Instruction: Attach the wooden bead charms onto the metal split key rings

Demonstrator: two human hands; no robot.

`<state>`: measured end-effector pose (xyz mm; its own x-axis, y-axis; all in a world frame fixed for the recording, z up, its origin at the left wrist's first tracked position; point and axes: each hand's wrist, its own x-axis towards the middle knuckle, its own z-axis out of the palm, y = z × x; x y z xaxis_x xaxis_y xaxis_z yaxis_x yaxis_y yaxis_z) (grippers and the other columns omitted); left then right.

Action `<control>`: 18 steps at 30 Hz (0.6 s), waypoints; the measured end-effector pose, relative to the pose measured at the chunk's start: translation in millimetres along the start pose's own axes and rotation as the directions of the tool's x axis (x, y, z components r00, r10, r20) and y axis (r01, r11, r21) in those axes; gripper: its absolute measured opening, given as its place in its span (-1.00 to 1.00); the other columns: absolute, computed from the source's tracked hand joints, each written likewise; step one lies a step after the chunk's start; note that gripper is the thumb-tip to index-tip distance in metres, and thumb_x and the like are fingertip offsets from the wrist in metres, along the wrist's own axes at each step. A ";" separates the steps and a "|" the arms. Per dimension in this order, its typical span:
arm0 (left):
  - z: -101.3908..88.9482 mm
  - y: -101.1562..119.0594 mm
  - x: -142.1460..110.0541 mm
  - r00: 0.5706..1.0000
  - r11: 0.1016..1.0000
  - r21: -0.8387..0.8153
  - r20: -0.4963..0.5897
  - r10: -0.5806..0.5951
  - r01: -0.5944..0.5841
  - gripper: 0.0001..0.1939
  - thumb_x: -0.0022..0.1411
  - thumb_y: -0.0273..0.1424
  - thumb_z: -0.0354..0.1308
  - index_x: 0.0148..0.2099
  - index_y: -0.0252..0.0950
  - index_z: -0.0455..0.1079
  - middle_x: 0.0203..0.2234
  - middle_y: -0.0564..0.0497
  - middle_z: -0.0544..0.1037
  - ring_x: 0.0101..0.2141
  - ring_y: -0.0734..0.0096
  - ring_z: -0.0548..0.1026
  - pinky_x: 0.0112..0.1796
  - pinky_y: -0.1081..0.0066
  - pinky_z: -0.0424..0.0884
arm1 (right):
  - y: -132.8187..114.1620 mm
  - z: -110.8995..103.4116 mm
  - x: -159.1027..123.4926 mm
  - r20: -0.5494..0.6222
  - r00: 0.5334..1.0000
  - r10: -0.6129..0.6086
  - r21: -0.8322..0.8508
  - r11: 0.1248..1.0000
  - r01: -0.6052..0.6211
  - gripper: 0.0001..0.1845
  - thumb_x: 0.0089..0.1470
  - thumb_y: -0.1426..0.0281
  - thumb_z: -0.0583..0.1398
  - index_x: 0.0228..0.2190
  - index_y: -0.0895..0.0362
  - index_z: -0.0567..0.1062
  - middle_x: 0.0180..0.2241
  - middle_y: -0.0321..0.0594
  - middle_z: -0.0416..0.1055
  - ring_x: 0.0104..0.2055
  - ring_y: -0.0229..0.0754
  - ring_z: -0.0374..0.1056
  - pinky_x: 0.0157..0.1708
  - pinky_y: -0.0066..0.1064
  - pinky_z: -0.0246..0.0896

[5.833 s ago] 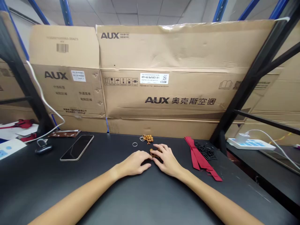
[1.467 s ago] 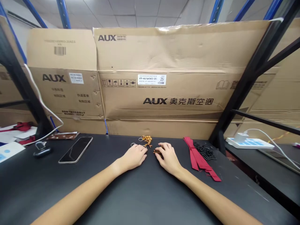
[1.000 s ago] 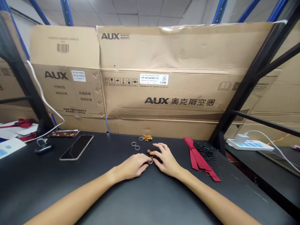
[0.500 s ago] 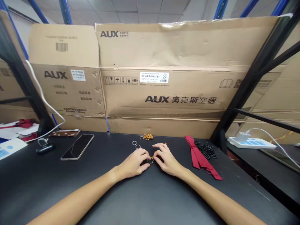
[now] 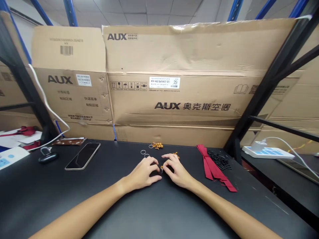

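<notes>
My right hand (image 5: 178, 172) pinches a small metal split ring (image 5: 161, 170) with a bit of golden-brown cord or charm at its top, between thumb and index finger. The ring is seen nearly edge-on, partly covered by the fingertips. Just left of it, my left hand (image 5: 142, 173) rests with thumb and index finger apart and nothing visible between them. Beyond the left hand lie two loose split rings, the farther ring (image 5: 143, 152) in full view and the nearer ring (image 5: 147, 155) partly behind the knuckles. A golden-brown charm (image 5: 176, 154) shows behind my right fingers.
A golden-brown beaded charm with a ring (image 5: 157, 145) lies near the cardboard (image 5: 174, 132). Red ribbon strips (image 5: 214, 167) and black clips (image 5: 219, 159) are at the right. Leftward are a phone (image 5: 83, 156), a black earbud-like case (image 5: 48, 157) and a brown wrapper (image 5: 69, 141).
My left fingers have parted from the split ring, and the thumb has shifted slightly right. The ring has turned from face-on to nearly edge-on in my right fingers.
</notes>
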<state>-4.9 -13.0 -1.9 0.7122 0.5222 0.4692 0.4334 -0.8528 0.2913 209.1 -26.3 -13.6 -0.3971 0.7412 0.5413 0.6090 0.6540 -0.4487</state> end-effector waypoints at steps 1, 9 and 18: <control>0.4 0.0 0.0 1.000 1.000 0.005 -0.004 -0.001 0.001 -0.87 0.20 -0.32 0.21 -0.20 -0.23 0.43 -0.12 -0.04 0.39 -0.11 0.28 0.36 -0.03 0.28 0.30 | -1.1 0.4 -0.1 -0.002 1.000 0.006 0.008 1.000 -0.006 -0.85 0.18 0.40 0.09 -0.42 0.09 0.41 -0.02 -0.08 0.32 0.12 -0.02 0.16 0.09 0.00 0.08; 5.0 0.0 1.2 1.000 1.000 0.023 -0.019 0.012 -0.012 -0.93 0.24 -0.38 0.16 -0.25 -0.24 0.45 -0.11 -0.03 0.38 -0.10 0.30 0.35 -0.04 0.28 0.29 | -4.4 3.4 1.1 -0.020 0.998 0.056 0.055 0.997 -0.055 -0.82 0.18 0.41 0.08 -0.45 0.10 0.41 -0.04 -0.07 0.34 0.08 -0.02 0.20 0.07 -0.03 0.10; 2.5 4.0 1.7 1.000 1.000 -0.020 -0.002 0.021 -0.021 -0.87 0.22 -0.35 0.19 -0.16 -0.21 0.45 -0.09 -0.05 0.37 -0.07 0.26 0.34 0.01 0.25 0.28 | -1.6 4.5 0.9 -0.022 0.996 0.084 0.099 0.992 -0.082 -0.81 0.18 0.38 0.07 -0.46 0.09 0.40 -0.05 -0.07 0.34 0.09 -0.01 0.19 0.08 -0.02 0.08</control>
<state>-0.6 -15.6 -2.0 0.7200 0.5038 0.4773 0.4070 -0.8636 0.2976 204.6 -26.0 -15.6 -0.3295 0.7901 0.5169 0.5687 0.6031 -0.5593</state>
